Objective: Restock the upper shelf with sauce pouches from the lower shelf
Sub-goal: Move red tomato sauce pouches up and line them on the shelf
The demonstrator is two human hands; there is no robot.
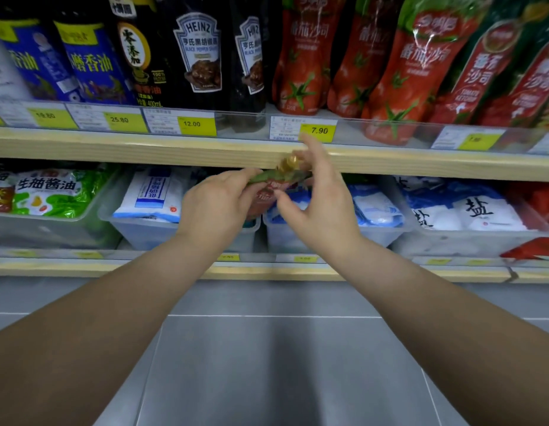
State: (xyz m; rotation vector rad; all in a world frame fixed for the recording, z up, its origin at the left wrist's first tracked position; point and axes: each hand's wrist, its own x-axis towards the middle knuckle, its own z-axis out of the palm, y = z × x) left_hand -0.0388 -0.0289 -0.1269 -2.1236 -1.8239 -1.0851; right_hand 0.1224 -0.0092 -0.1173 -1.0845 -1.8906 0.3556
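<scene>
Head view: sauce pouch [271, 187] beneath shelf edge [144, 147]

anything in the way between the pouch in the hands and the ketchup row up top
Yes. The sauce pouch, pinched by the left hand, sits just below the upper shelf's wooden front edge. It must come out around that edge and over the clear price-tag rail to reach the ketchup pouches.

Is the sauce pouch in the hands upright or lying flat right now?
Roughly flat: the sauce pouch lies sideways below the upper shelf edge, held by the left hand, its gold cap beside the right hand.
</scene>
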